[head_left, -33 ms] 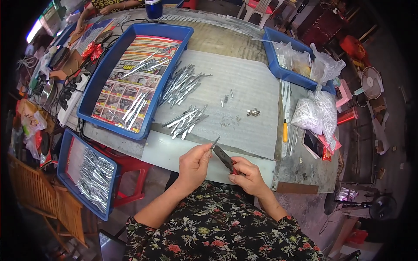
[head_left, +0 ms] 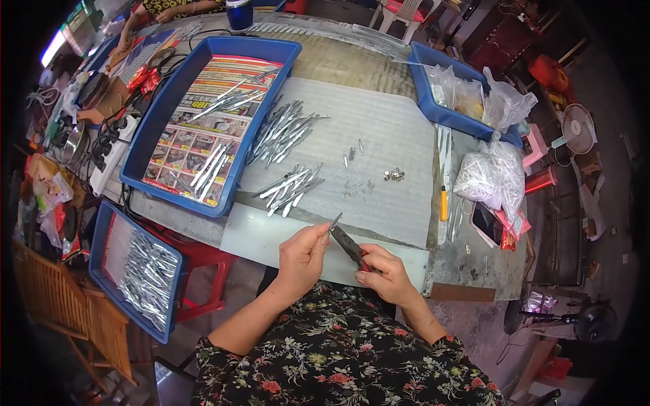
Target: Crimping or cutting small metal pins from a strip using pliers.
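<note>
My left hand (head_left: 302,257) is closed, pinching a thin grey metal piece (head_left: 336,219) whose tip sticks out past the fingers. My right hand (head_left: 387,272) grips pliers (head_left: 347,245) with dark jaws and red showing at the handles. The jaws meet the metal piece right at my left fingertips; exactly where they bite is too small to tell. Both hands are above the near edge of the table, over a white board (head_left: 257,238). Beyond them lie two piles of slim silvery metal strips, a nearer pile (head_left: 291,189) and a farther pile (head_left: 283,128).
A newspaper-lined blue tray (head_left: 237,169) holds more strips at left; a lower blue tray (head_left: 170,298) is heaped with them. Small metal parts (head_left: 394,174) lie on the foam sheet (head_left: 393,122). At right are a yellow-handled tool (head_left: 443,203), plastic bags (head_left: 491,176) and another blue tray (head_left: 421,88).
</note>
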`<state>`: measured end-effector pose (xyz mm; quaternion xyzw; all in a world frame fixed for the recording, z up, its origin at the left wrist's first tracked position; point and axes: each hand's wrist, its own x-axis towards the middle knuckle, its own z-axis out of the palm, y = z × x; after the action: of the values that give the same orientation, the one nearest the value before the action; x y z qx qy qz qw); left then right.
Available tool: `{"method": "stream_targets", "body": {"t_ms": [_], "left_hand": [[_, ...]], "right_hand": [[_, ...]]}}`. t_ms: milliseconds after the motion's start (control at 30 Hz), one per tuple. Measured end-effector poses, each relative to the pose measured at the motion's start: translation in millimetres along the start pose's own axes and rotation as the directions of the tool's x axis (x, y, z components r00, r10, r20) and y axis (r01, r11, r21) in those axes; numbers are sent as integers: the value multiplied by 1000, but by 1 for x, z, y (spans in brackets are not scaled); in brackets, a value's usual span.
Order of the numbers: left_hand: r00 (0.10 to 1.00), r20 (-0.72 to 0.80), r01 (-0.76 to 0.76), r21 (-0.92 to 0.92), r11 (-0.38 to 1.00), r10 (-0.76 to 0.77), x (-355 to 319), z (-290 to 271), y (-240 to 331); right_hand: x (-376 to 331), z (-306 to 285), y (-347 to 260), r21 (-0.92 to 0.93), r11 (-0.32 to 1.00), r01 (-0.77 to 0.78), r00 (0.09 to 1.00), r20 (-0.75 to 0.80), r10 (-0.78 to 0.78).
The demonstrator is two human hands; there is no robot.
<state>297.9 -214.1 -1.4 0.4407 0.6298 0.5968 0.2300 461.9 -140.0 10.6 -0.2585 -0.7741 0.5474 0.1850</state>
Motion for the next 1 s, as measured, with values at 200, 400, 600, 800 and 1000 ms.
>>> {"method": "stream_targets", "body": {"t_ms": [200,400,600,800,1000], "left_hand": [[984,-30,-173,118,978,177,0,1,-1],[998,-26,61,-153,986,-65,11,-4,-10],[969,-114,-144,463,874,220,53,-25,-26],[966,26,-169,819,549,258,70,-22,-45],[957,-21,-160,794,587,289,96,-24,-53]], "right_hand": [[-2,1,3,552,771,-317,949,187,255],[0,-1,10,584,758,-290,957,156,246],[-5,-6,18,461,865,-200,977,26,212],[-7,-5,20,451,877,-162,986,46,159],[-8,-8,22,506,846,-169,985,47,168]]}}
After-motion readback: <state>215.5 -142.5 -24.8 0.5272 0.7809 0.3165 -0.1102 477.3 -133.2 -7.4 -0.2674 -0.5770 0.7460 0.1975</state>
